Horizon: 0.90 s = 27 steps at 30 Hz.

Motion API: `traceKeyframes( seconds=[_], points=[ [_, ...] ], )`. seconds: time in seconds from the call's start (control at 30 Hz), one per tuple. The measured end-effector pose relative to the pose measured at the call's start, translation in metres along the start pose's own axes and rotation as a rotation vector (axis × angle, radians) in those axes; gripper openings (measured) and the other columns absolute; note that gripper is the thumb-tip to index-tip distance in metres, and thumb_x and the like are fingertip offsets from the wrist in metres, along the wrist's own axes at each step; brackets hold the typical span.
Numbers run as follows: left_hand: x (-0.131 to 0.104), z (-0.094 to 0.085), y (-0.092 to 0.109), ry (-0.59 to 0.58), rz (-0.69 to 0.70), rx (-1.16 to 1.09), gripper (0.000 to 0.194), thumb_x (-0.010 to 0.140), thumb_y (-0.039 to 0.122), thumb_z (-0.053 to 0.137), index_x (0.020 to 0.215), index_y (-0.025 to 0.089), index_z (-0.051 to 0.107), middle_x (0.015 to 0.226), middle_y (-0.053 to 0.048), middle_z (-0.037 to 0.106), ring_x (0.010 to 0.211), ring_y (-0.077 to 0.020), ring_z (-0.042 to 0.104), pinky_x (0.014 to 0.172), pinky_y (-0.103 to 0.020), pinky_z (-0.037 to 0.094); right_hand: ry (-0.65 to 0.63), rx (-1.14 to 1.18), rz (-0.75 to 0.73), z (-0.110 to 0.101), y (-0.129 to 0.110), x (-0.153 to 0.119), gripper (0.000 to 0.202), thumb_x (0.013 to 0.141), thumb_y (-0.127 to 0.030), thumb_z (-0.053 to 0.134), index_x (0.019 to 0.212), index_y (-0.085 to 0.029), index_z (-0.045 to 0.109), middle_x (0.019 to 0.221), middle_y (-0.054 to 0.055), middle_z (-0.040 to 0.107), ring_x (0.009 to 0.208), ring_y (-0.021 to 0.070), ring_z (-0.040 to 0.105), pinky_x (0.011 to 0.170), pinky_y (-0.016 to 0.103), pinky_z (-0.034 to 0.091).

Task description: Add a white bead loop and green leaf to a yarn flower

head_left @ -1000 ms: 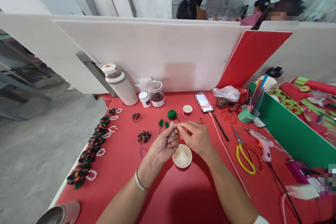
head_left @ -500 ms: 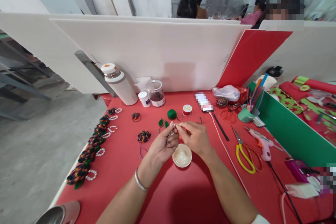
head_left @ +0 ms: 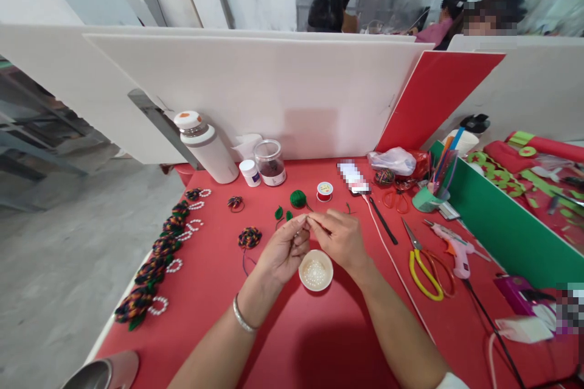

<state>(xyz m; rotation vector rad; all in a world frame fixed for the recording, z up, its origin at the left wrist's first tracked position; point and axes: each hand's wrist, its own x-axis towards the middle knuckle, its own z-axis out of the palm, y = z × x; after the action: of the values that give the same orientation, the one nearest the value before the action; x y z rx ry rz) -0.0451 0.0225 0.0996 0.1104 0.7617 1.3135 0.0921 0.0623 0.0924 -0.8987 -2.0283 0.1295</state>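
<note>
My left hand [head_left: 286,249] and my right hand [head_left: 340,237] meet fingertip to fingertip above the red table. Pearl beads show only in part between the curled fingers of my left hand. Pinched closed, my right thumb and forefinger hold something too small to make out. Just below them stands a small bowl [head_left: 316,287] with loose white pearl beads [head_left: 314,272] inside. Close behind my fingers lie small green knitted leaves [head_left: 278,213], a ball of green yarn [head_left: 298,199] and a spool of red thread [head_left: 325,192].
Multicoloured knitted flowers [head_left: 152,268] with pearl loops [head_left: 174,265] line the left edge. A bottle [head_left: 210,155] and a clear jar [head_left: 270,164] stand at the back. On the right lie pliers [head_left: 424,273], a glue gun [head_left: 458,249] and a cable [head_left: 395,264].
My fingertips have drawn closer together, and fewer of the beads in my left hand show. Both hands stay in nearly the same place above the bowl.
</note>
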Motion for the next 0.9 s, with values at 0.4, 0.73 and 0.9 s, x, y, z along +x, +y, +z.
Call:
traceKeyframes(
  seconds=[0.4, 0.73, 0.9],
  points=[
    [0.0027, -0.0042, 0.0021, -0.014, 0.066, 0.046, 0.033, 0.071, 0.023, 0.084, 0.068, 0.013, 0.053, 0.054, 0.008, 0.043, 0.040, 0.0003, 0.030, 0.033, -0.010, 0.023, -0.039, -0.092, -0.098, -0.0023, 0.0011, -0.0008, 0.025, 0.099, -0.028, 0.057, 0.086, -0.022, 0.077, 0.059, 0.000, 0.058, 0.056, 0.0114, 0.051, 0.057, 0.026, 0.035],
    [0.0038, -0.0052, 0.0027, 0.001, 0.118, 0.044, 0.029, 0.072, 0.017, 0.083, 0.070, 0.012, 0.055, 0.057, 0.007, 0.045, 0.041, 0.0002, 0.028, 0.033, -0.011, 0.022, -0.047, -0.089, -0.067, -0.0027, 0.0011, 0.0002, 0.026, 0.100, -0.027, 0.055, 0.086, -0.022, 0.076, 0.062, 0.001, 0.064, 0.058, 0.0119, 0.057, 0.058, 0.026, 0.038],
    [0.0031, -0.0038, 0.0071, 0.049, 0.126, 0.015, 0.022, 0.078, 0.017, 0.078, 0.072, 0.010, 0.058, 0.061, 0.004, 0.051, 0.041, 0.0006, 0.029, 0.033, -0.010, 0.020, -0.010, -0.028, -0.020, -0.0028, 0.0010, 0.0005, 0.023, 0.100, -0.026, 0.056, 0.087, -0.021, 0.075, 0.068, 0.003, 0.070, 0.063, 0.0126, 0.063, 0.063, 0.025, 0.044]
  ],
)
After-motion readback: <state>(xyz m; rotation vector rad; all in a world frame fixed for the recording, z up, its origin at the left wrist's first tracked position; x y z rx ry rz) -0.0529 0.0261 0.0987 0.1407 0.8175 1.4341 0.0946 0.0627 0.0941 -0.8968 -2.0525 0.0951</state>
